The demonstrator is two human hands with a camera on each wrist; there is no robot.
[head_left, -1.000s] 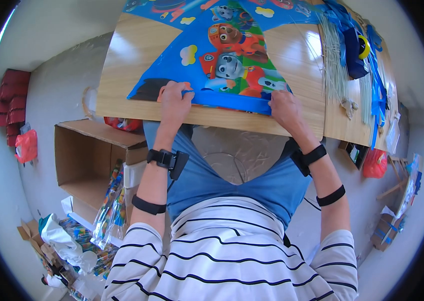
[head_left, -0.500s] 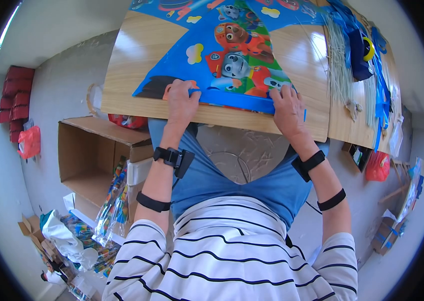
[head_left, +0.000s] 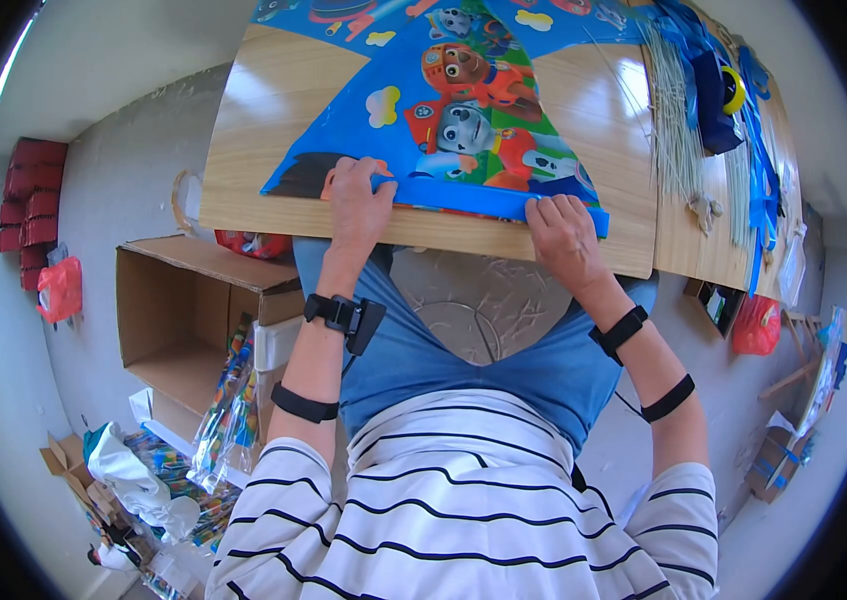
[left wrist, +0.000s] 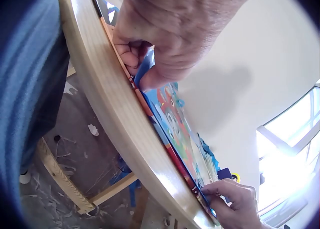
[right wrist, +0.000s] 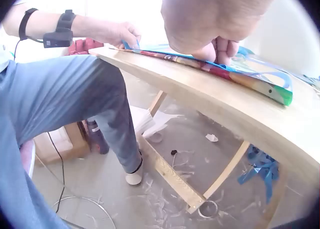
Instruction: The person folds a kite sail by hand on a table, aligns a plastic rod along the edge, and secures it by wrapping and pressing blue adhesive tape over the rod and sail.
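A blue printed sheet with cartoon dogs lies on the wooden table, its near edge along the table's front. A plain blue strip runs along that edge. The left hand pinches the strip's left part; in the left wrist view a blue strip end stands up between thumb and fingers of the left hand. Toward the strip's right end, the right hand has its curled fingertips on the strip. In the right wrist view the right hand's fingers and thumb meet at the sheet's edge.
Thin pale sticks, blue strips and a yellow tape roll lie on the table's right side. An open cardboard box stands on the floor at left, with wrapped printed rolls beside it.
The right hand went from the strip's right part out toward the sheet's corner, then moved slightly back left. The strip's right end now shows beyond it. The left hand keeps its hold.
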